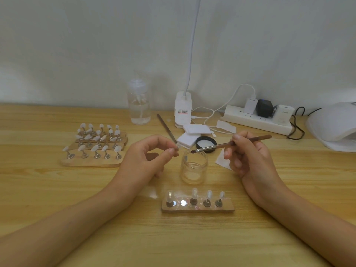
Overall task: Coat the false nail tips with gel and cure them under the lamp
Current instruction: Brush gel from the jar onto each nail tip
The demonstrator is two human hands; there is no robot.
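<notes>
Here the left hand (148, 154) pinches a pale nail tip (177, 145); the right hand (248, 155) grips a brush (221, 145) over the jar (194, 168)

Table (57, 189) light tan wood, darker grain streaks; wall (77, 45) pale grey-white. Brush (231, 144) reddish-brown handle, silver ferrule, dark bristles; jar (194, 166) clear glass; lid (206, 142) black rim, pale inside. Pinched nail tip (177, 147) whitish; nail tips (194, 192) on near holder (198, 209) translucent white, bases dark brown-grey; holder tan, silver discs. Far holders (92, 162) tan; tips white, stems silver. Bottle (139, 105) clear; desk lamp (183, 110) white, red-and-black label; power strip (256, 122) white; plug (264, 108) black; curing lamp (335, 126) white.
</notes>
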